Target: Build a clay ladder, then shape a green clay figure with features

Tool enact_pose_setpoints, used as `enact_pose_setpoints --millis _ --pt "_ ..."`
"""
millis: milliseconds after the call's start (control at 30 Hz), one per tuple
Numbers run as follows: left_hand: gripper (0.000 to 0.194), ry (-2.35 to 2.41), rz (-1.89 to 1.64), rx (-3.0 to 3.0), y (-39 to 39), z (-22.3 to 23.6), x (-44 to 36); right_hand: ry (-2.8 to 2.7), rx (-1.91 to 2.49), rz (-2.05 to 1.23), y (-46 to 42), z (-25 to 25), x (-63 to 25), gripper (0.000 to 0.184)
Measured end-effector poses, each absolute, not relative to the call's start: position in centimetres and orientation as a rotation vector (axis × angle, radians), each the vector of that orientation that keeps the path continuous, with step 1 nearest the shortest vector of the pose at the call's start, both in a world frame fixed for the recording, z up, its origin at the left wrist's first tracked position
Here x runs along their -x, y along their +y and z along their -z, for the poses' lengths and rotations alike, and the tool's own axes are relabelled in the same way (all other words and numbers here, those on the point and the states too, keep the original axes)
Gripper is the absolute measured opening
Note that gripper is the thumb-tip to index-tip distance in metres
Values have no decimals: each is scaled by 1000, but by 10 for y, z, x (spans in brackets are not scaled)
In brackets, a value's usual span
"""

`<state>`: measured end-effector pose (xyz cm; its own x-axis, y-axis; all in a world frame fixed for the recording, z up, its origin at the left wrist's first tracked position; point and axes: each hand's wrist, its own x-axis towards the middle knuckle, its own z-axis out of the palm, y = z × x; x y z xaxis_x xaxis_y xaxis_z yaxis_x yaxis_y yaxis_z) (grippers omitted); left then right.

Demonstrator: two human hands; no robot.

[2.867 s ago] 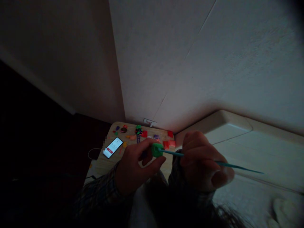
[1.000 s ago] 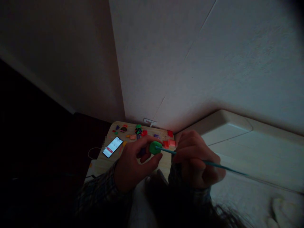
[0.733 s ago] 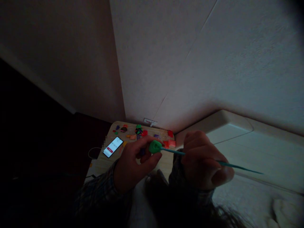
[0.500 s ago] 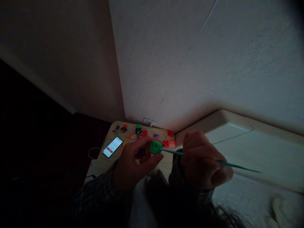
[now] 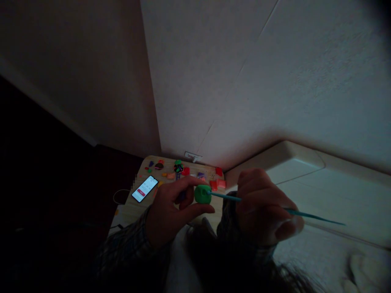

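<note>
Between the thumb and fingers of my left hand (image 5: 171,209) sits a small rounded green lump (image 5: 202,194), which looks like modelling clay, with a dent in its face. Something dark purple (image 5: 182,195) shows behind the curled fingers of that hand; whether it is held I cannot tell. My right hand (image 5: 264,207) is closed around a thin teal modelling tool (image 5: 226,197). The tool's left tip touches the green clay at the dent, while its pointed tail (image 5: 324,219) sticks out to the right of the hand.
A small wooden table (image 5: 146,166) stands below against the wall. On it lie a lit phone (image 5: 145,189), red pieces (image 5: 221,184), a dark round piece with green (image 5: 179,166) and several other small coloured bits. A pale headboard-like panel (image 5: 305,162) runs along the right.
The green clay has turned in my left fingers and sits slightly lower and to the right. My right hand and the tool have shifted a little to the right.
</note>
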<state>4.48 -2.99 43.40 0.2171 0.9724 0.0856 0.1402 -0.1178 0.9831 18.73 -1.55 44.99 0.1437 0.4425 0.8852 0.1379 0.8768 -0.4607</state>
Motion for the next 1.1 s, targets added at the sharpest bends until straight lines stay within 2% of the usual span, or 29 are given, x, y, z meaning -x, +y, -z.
enact_pose_setpoints --millis 1100 --pt "31 1146 -1081 -1530 -31 -432 -46 -1510 547 -252 -17 -449 -190 37"
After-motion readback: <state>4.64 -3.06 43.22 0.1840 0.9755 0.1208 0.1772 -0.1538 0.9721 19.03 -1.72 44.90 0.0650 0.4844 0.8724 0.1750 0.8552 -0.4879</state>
